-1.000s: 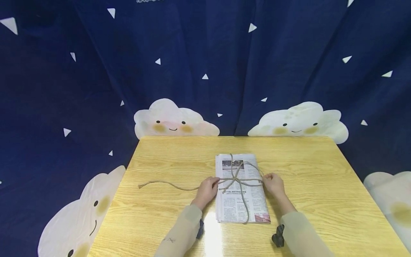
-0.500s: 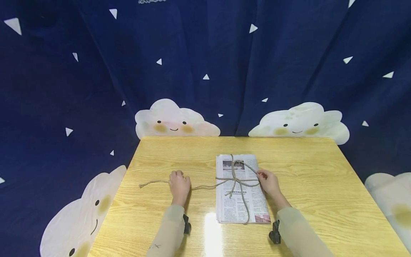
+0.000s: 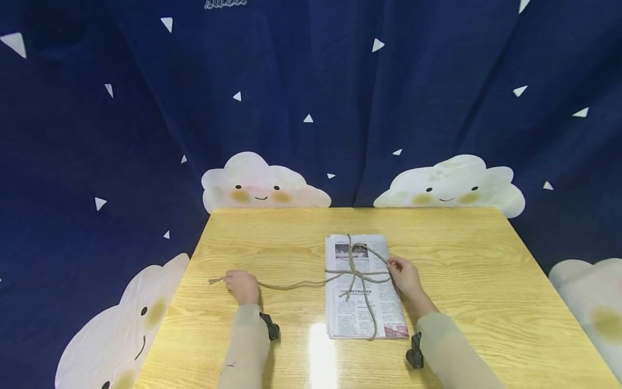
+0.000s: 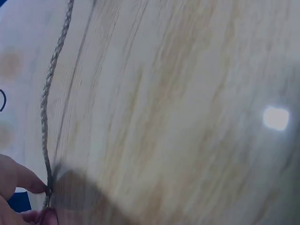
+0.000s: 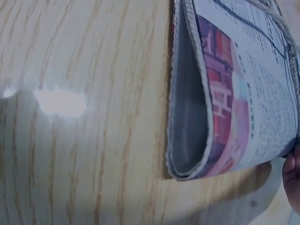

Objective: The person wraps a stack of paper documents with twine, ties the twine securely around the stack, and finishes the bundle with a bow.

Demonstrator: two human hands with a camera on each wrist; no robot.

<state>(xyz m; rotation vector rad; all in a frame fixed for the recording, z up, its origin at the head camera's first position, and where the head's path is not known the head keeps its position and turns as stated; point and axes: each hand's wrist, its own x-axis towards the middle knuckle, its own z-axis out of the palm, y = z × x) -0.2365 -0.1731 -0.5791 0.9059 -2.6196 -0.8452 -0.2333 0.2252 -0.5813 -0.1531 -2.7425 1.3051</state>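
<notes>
A folded stack of newspaper (image 3: 340, 319) lies on the table, with a tan braided rope (image 3: 286, 287) crossed over it lengthwise and sideways. The rope forms a loop on the stack's upper right, and a short end lies below the crossing. Its long tail runs left over the wood to my left hand (image 3: 243, 287), which pinches it between thumb and finger close to the frayed tip; the left wrist view shows this pinch on the rope (image 4: 45, 108). At the stack's right edge, my right hand (image 3: 406, 278) pinches the loop. In the right wrist view the newspaper's folded layers (image 5: 262, 103) show.
The wooden table (image 3: 476, 281) extends around the stack on all sides. Behind it hangs a dark blue curtain (image 3: 291, 65) with white triangles and smiling clouds. Small black devices (image 3: 269, 327) sit at both wrists.
My left hand has left the stack's left edge and travelled left along the rope to near its end. My right hand has shifted slightly left and up, drawing the loop inward.
</notes>
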